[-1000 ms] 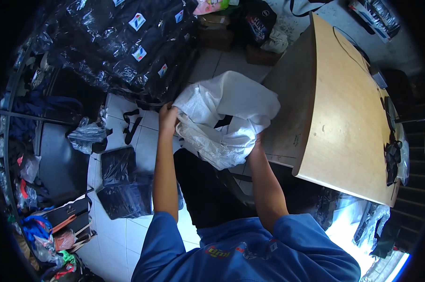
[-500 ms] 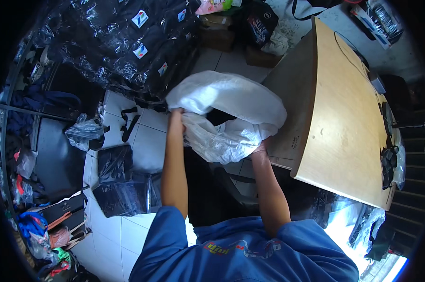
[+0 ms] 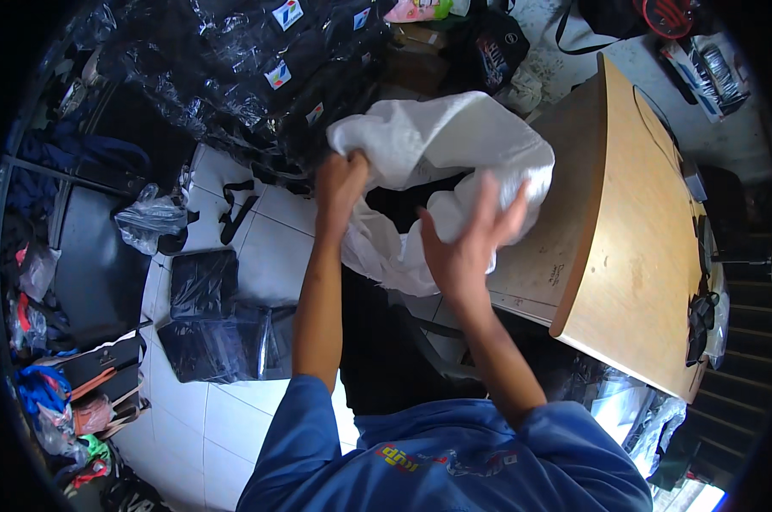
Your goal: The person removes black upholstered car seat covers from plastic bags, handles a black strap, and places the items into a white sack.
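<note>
A large white woven sack (image 3: 454,128) hangs in front of me with its mouth spread into a ring, dark inside. My left hand (image 3: 341,183) is closed on the sack's rim at its left side. Over the near right part of the rim is my right hand (image 3: 471,239), its fingers spread and slightly blurred. Whether its palm touches the sack cannot be made out. The sack's lower body is mostly hidden below its rim and behind my arms.
A wooden-topped desk (image 3: 633,247) stands close on my right. Plastic-wrapped black bags (image 3: 241,85) are heaped at the far left. Flat dark packages in clear plastic (image 3: 219,346) lie on the white tiled floor (image 3: 177,410). Shelving with bagged goods (image 3: 40,290) lines the left edge.
My right hand has let go of the sack's right edge and opened, moving upward over the mouth. The sack's rim has shifted up and right. My left hand keeps its hold.
</note>
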`<state>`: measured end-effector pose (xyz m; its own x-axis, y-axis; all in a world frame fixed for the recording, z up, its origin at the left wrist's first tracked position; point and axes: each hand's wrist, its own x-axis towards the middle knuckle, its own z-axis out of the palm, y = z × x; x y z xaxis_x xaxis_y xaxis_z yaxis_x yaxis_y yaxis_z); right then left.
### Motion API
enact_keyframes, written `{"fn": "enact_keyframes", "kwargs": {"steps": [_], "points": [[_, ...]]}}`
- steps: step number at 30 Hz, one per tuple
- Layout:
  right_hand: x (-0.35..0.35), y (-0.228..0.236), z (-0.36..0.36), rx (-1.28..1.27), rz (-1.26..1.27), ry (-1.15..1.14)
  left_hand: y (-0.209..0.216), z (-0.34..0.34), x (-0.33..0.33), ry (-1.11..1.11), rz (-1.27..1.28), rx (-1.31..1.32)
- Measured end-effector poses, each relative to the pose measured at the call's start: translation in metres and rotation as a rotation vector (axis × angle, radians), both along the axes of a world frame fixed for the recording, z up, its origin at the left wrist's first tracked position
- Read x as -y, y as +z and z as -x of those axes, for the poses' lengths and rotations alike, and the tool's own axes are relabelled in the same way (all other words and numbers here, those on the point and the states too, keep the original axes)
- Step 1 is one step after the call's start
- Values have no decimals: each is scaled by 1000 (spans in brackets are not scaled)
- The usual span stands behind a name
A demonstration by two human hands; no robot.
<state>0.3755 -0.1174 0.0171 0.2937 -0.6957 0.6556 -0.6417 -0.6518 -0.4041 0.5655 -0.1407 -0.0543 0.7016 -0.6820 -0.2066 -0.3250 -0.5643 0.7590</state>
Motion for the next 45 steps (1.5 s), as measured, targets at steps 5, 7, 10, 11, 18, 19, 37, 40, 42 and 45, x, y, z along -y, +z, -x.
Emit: {"fn": "enact_keyframes", "kwargs": {"steps": [5,7,10,11,18,19,37,40,42,45], "points": [[133,-58,-51,-568,-129,107,-10,-9,14,-375,257,-410],[173,-83,-55,-457,-408,268,-20,-29,3,-454,300,-738],[211,-102,-41,-394,-857,167,-34,-47,-38,-550,185,55],[216,-105,-37,-390,-865,176,-50,-66,-56,-546,175,59],[212,-114,-29,-530,-828,17,-36,13,-46,-448,257,625],[198,-112,-32,-516,-782,-7,-28,29,-37,-479,285,713],[72,-159,88,-144,-1184,-463,-141,-45,57,188,123,345],[78,-196,129,253,-1072,-382,-69,34,51,-164,347,932],[42,-163,90,-306,-572,-396,-72,45,17,-627,495,724],[17,-107,56,-579,-316,-155,-72,80,-7,-1000,-228,371]]}}
